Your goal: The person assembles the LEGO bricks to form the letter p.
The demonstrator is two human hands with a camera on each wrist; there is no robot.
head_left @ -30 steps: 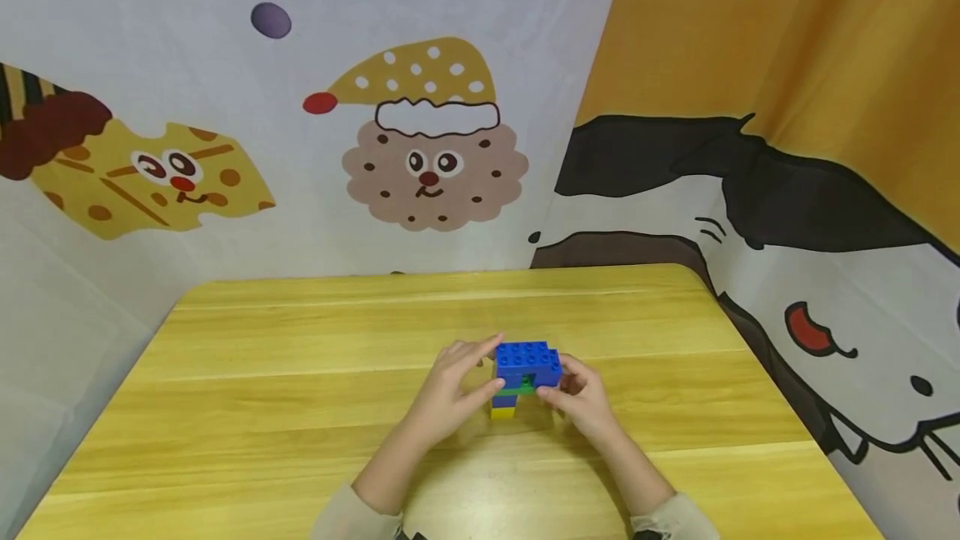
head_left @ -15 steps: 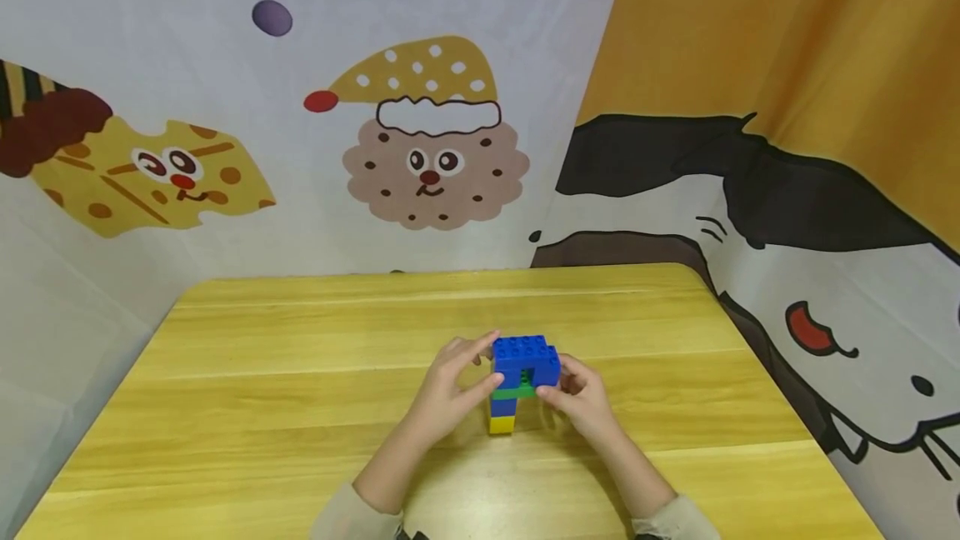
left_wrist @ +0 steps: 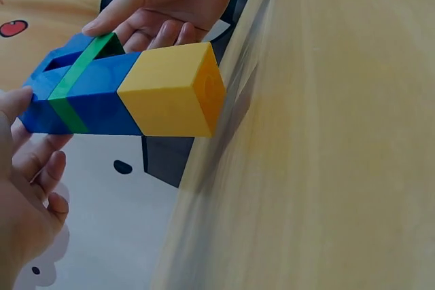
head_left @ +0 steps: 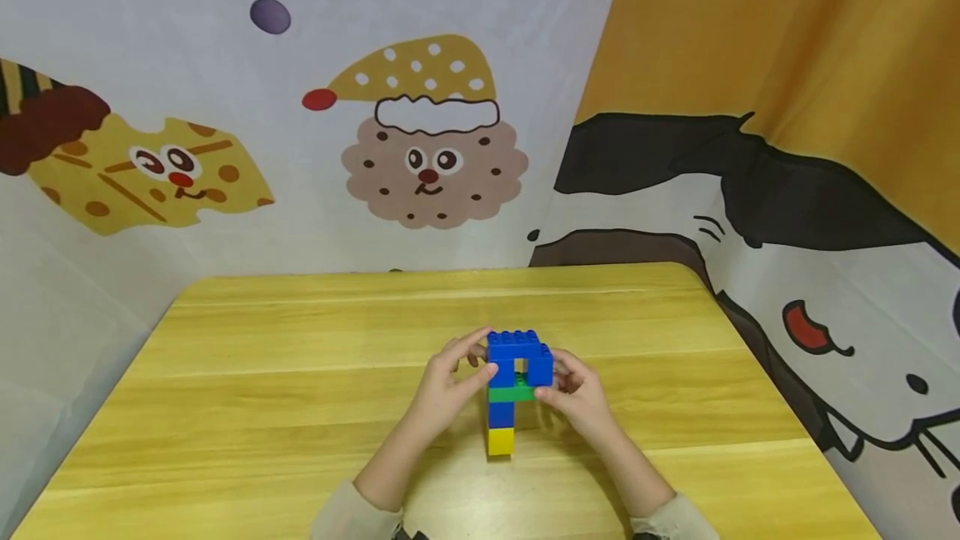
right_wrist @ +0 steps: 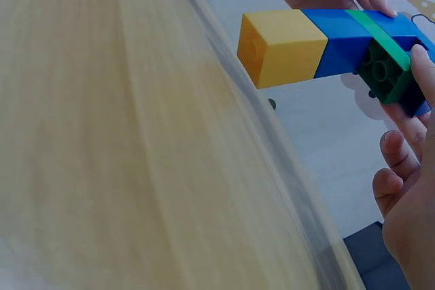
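Note:
Both hands hold a stack of toy building bricks, with its yellow brick [head_left: 501, 442] lowest. Above that come a blue brick [head_left: 501, 414], a flat green brick [head_left: 502, 394] jutting to the right, and further blue bricks [head_left: 513, 346] around a small gap. My left hand [head_left: 447, 382] grips the upper left side between thumb and fingers. On the right, my right hand [head_left: 581, 398] pinches the jutting end, its thumb by the green brick. Both wrist views show the yellow brick's underside [left_wrist: 209, 89], so the stack is off the table. The fingers behind it are partly hidden.
A wooden table [head_left: 300, 357] with rounded far corners lies under the hands. Behind it hangs a cloth printed with cartoon figures [head_left: 435, 173], which also continues along the right side [head_left: 825, 290].
The stack has tilted, its yellow end coming down and towards me while the top rises slightly. More of its front shows, and light comes through the gap. Both hands keep their hold.

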